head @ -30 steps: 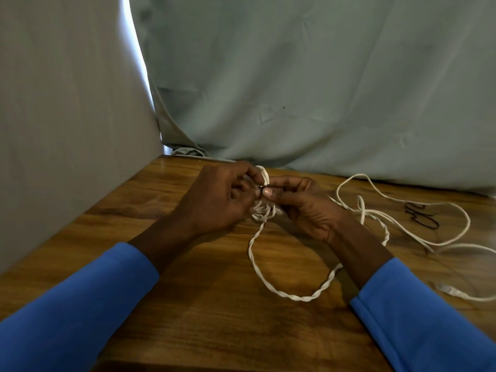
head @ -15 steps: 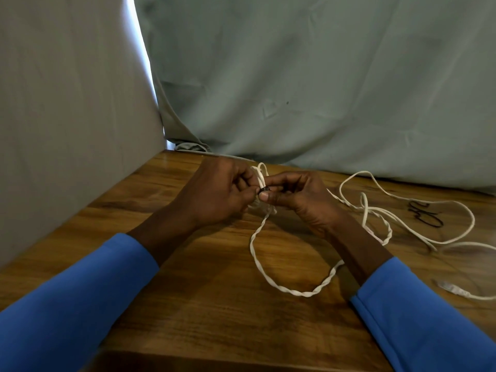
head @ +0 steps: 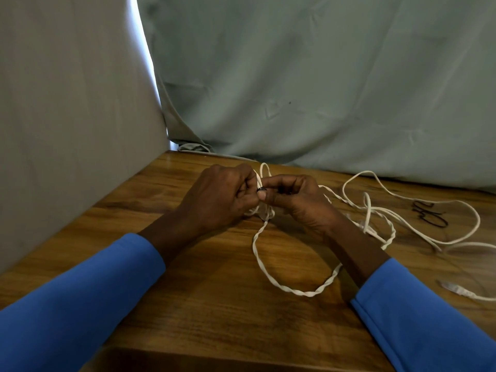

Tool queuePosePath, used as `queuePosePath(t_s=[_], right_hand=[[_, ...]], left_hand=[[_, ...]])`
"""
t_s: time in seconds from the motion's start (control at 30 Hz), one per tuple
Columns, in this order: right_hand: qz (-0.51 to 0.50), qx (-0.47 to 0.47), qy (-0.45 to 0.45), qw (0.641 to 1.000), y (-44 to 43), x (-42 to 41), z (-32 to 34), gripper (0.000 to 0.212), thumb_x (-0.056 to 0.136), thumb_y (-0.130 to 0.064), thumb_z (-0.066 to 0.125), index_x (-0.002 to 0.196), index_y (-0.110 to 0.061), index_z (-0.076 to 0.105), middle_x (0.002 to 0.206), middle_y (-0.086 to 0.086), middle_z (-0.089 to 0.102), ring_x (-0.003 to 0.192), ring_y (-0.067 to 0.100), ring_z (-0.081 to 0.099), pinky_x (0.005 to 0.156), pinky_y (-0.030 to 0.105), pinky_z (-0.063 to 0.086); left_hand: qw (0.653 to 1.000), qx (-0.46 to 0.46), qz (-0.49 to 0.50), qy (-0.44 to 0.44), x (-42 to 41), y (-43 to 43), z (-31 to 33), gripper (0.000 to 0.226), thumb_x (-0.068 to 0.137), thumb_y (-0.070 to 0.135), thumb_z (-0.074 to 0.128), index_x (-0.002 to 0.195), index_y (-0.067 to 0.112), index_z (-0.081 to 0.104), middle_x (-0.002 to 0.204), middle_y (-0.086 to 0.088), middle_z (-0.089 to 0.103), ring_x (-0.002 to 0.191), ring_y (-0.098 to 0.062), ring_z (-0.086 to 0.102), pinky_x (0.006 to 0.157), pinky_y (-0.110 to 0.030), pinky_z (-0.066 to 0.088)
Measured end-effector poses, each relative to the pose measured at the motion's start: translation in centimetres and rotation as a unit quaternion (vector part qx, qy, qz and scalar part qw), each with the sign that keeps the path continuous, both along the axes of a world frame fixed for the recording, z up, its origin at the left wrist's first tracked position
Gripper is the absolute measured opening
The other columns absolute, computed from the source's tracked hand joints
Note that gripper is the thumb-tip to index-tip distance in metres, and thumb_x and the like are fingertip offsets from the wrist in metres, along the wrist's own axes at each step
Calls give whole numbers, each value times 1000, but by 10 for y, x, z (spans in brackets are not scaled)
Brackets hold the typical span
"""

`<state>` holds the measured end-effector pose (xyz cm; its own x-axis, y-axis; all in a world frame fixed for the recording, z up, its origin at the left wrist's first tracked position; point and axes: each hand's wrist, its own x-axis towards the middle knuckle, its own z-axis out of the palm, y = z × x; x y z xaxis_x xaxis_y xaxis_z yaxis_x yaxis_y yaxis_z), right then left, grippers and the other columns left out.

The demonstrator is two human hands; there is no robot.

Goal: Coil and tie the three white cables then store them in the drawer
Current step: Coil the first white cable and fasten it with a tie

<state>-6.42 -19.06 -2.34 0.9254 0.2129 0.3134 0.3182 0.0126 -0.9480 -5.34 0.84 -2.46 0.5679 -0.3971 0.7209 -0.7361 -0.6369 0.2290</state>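
Observation:
A small coil of white cable [head: 264, 208] hangs between my two hands above the wooden table [head: 209, 304]. My left hand [head: 220, 196] grips the coil's left side with curled fingers. My right hand [head: 298, 198] pinches a small black tie [head: 261, 189] against the coil. From the coil a twisted white cable [head: 295, 289] loops down over the table and passes under my right forearm. More loose white cable [head: 418, 229] sprawls to the right. No drawer is in view.
Several black ties [head: 429, 213] lie at the far right among the loose cable. A cable plug [head: 453, 288] rests near the right edge. Grey cloth [head: 322, 89] hangs behind the table and along its left side.
Both hands stay together at the coil, working the black tie. The view has tilted slightly, and the coil's top loop stands up higher between the hands.

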Motion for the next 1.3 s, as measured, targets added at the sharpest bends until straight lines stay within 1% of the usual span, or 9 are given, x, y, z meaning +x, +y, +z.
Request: queuePosePath(t_s=[0.17,0.3,0.4,0.57,0.77,0.93,1.03,1.17,1.3], right_hand=[[55,58,36,996,6,-2,1,33,88,11,68,121,10,67,100,17,78,86,21,77,71,26,61],[-22,15,-55,998,14,-4,-1,26,88,11,70,112,1,73,94,7,80,86,13,76,72,21,59],[-68,-14,-109,992,17,-2,-3,22,89,7,72,109,-3,75,102,11,78,92,14,74,81,24,60],[-77,-51,-150,984,15,-2,-2,20,90,4,73,98,-15,77,95,2,79,93,16,75,86,31,62],[-123,-10,-126,984,5,5,-4,16,88,3,75,95,-11,78,97,8,79,93,18,76,86,30,61],[-104,22,-113,988,6,2,-4,15,88,6,73,96,-7,78,96,11,79,91,18,75,80,26,60],[-91,16,-129,987,7,1,-3,17,88,7,74,94,-9,78,97,11,78,91,18,75,80,25,60],[-83,18,-122,989,7,2,-3,17,88,7,73,94,-8,77,94,6,79,89,14,75,79,24,59],[-59,30,-97,993,5,5,-3,17,88,10,71,97,-3,76,92,3,79,88,12,75,76,22,58]], left_hand=[[998,-46,-13,35,6,6,2,18,77,43,60,80,25,61,62,11,58,60,-3,56,53,-12,34],[993,-96,-14,68,11,6,-1,7,79,22,70,76,21,64,59,7,60,56,-7,56,52,-13,37],[988,-131,-15,83,15,4,-2,12,83,12,71,76,19,65,57,6,60,52,-7,55,51,-17,39],[982,-157,-22,105,15,3,-1,13,86,6,70,77,14,66,58,8,60,52,-3,55,52,-15,39],[975,-161,-49,147,15,5,-6,14,92,9,67,85,21,66,68,5,64,59,-11,61,58,-30,49],[977,-170,-74,108,14,4,-8,22,90,18,78,110,22,71,83,4,67,70,-21,64,61,-33,53],[977,-180,-75,80,11,2,-7,20,86,20,83,104,19,76,82,5,71,68,-17,67,59,-27,55],[979,-169,-88,68,11,3,-5,18,82,11,85,97,19,79,81,6,74,70,-8,68,62,-14,50],[988,-138,-55,36,16,5,-5,19,79,20,89,95,21,78,85,10,70,71,-9,63,62,-13,43]])
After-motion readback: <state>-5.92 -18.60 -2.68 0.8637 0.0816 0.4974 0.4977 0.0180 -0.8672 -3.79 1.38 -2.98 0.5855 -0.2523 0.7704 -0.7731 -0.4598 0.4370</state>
